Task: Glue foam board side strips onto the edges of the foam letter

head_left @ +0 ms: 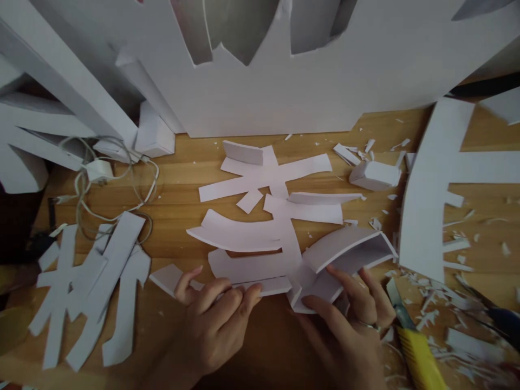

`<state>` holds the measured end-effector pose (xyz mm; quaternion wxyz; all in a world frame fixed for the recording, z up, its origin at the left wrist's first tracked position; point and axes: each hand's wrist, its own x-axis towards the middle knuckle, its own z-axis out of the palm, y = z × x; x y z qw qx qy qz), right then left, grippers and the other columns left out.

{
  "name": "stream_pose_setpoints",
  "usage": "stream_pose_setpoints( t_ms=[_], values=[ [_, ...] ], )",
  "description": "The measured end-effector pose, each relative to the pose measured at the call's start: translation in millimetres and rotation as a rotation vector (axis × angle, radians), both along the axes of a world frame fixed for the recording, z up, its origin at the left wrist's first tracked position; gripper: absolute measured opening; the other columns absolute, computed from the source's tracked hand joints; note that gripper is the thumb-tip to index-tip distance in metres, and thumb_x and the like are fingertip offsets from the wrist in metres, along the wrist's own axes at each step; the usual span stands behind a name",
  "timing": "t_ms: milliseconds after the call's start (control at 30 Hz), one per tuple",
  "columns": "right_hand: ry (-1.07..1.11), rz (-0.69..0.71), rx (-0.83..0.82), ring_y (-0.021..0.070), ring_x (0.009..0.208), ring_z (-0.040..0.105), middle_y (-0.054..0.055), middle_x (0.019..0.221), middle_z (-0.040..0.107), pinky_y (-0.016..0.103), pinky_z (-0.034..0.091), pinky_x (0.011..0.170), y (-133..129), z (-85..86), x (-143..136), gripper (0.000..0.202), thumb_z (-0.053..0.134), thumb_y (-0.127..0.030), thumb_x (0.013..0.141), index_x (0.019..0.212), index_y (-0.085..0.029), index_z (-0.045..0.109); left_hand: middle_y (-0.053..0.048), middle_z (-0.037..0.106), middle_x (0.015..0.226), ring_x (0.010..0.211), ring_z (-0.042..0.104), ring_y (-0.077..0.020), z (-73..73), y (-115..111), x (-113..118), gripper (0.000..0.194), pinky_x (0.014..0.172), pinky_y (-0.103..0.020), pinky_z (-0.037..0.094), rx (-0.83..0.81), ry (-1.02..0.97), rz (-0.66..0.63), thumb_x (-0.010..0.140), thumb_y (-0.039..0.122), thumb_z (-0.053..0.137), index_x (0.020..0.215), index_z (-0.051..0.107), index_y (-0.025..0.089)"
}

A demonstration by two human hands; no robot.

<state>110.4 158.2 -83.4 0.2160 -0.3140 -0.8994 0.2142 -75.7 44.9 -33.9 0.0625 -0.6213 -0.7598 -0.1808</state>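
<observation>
A white foam-board cut-out shaped like a character [264, 227] lies flat on the wooden table [182, 200]. My left hand [215, 319] presses its fingertips on a thin white strip [260, 285] standing along the cut-out's lower edge. My right hand [349, 314] holds the strip's other part [345, 252], which bends upward and to the right along the lower right stroke. A ring is on one finger of my right hand.
A yellow utility knife [414, 346] lies right of my right hand among white scraps. Another white cut-out [93, 287] lies at left, a charger with cable [99, 170] behind it. Large white boards [284, 92] stand at the back; another cut piece [430, 189] lies at right.
</observation>
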Motion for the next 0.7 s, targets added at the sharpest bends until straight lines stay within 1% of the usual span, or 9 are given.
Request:
stream_pose_setpoints(
  t_ms=[100,133,267,333,433,567,700],
  values=[
    [0.008,0.040,0.019,0.0421,0.142,0.022,0.005,0.139,0.042,0.057,0.037,0.102,2.3,-1.8,-0.8,0.023,0.076,-0.023,0.077,0.092,-0.032,0.061,0.009,0.062,0.057,0.067,0.061,-0.0103,-1.4,1.5,-1.0,0.014,0.114,-0.041,0.021,-0.011,0.017,-0.039,0.088,0.013,0.063,0.092,0.072,0.022],
    [0.012,0.043,0.025,0.0420,0.142,0.023,0.006,0.139,0.041,0.057,0.037,0.102,2.6,-2.6,-1.7,0.024,0.076,-0.022,0.077,0.092,-0.031,0.061,0.008,0.063,0.057,0.067,0.060,-0.0107,-2.5,1.4,-0.9,0.013,0.114,-0.041,0.022,0.013,0.017,-0.044,0.088,0.013,0.063,0.092,0.072,0.022],
    [0.053,0.022,0.040,0.0405,0.144,0.022,0.007,0.140,0.039,0.059,0.034,0.105,-1.7,-4.8,-6.0,0.022,0.073,-0.019,0.080,0.093,-0.031,0.060,0.007,0.066,0.059,0.068,0.058,-0.0125,-8.9,-0.6,-0.5,0.012,0.112,-0.041,0.026,0.081,0.007,-0.047,0.086,0.014,0.065,0.094,0.072,0.021],
    [0.071,0.006,0.014,0.0400,0.145,0.019,0.007,0.142,0.037,0.060,0.033,0.106,-5.4,-4.8,-7.9,0.021,0.069,-0.016,0.081,0.094,-0.031,0.061,0.007,0.065,0.059,0.067,0.058,-0.0128,-12.0,-0.8,-1.1,0.012,0.111,-0.042,0.028,0.107,0.022,-0.064,0.084,0.013,0.067,0.093,0.072,0.020],
    [0.058,-0.003,-0.029,0.0395,0.146,0.015,0.006,0.143,0.035,0.062,0.034,0.106,-8.5,-3.6,-9.5,0.025,0.065,-0.011,0.082,0.094,-0.032,0.065,0.006,0.064,0.058,0.065,0.057,-0.0126,-15.7,0.8,-1.9,0.012,0.111,-0.043,0.029,0.162,0.026,-0.099,0.083,0.011,0.068,0.092,0.072,0.018],
    [0.064,0.016,0.003,0.0407,0.146,0.015,0.007,0.144,0.034,0.063,0.034,0.106,-7.4,-1.8,-10.2,0.021,0.065,-0.012,0.082,0.092,-0.030,0.067,0.004,0.062,0.057,0.067,0.056,-0.0137,-19.1,2.8,-1.1,0.011,0.110,-0.044,0.031,0.223,-0.020,-0.116,0.083,0.009,0.066,0.092,0.071,0.015],
    [0.066,0.020,0.012,0.0397,0.147,0.014,0.008,0.143,0.035,0.060,0.035,0.107,-6.4,1.1,-11.8,0.016,0.064,-0.014,0.085,0.091,-0.028,0.068,0.003,0.060,0.058,0.069,0.054,-0.0154,-20.9,3.9,-2.4,0.010,0.106,-0.044,0.035,0.240,-0.019,-0.150,0.084,0.010,0.065,0.091,0.070,0.013]
  ],
)
